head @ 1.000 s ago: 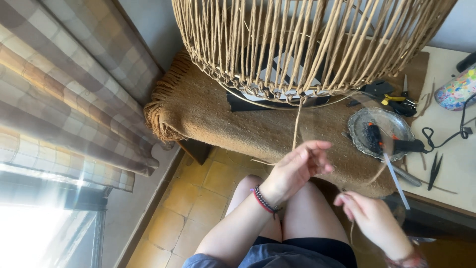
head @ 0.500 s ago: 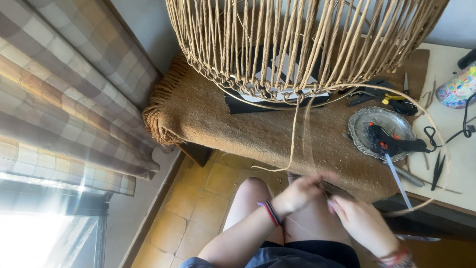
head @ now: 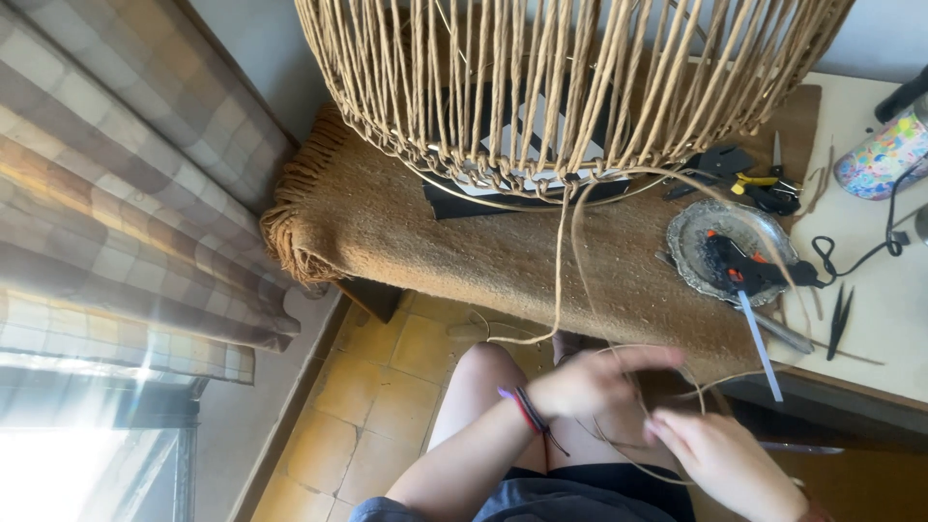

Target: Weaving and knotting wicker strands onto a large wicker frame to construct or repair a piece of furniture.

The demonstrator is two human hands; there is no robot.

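Below the woven cord frame (head: 570, 87), which stood on the brown cloth (head: 464, 242) covering the table (head: 870, 319), the person's two hands met over the bare knees. The left hand (head: 590, 382) lay palm down, its fingers (head: 652, 360) stretched flat and close together over a loose cord (head: 561, 261); whether they pinched it could not be told, because the hand was blurred. The right hand (head: 720, 459), just beside and lower, had its fingers (head: 667, 430) curled narrowly about the same cord where it looped across the lap.

The cord hung from the lower rim of the frame, dropped over the edge of the cloth, and curved into wide loops between the frame and the hands. To the right of the frame sat a round metal dish (head: 730, 246) holding a black glue gun (head: 754, 271), with small pliers (head: 759, 188) behind it and a patterned cup (head: 884, 155) farther right.

A second earlier the left hand had been raised towards the frame, fingers spread about the hanging cord, and the right had waited open below. Half a second earlier both had dropped to the lap and come together. By this moment they had stayed low, and the cord showed more slack and a wider loop by the dish, so it appeared that a length had been drawn down from the frame and was being gathered.
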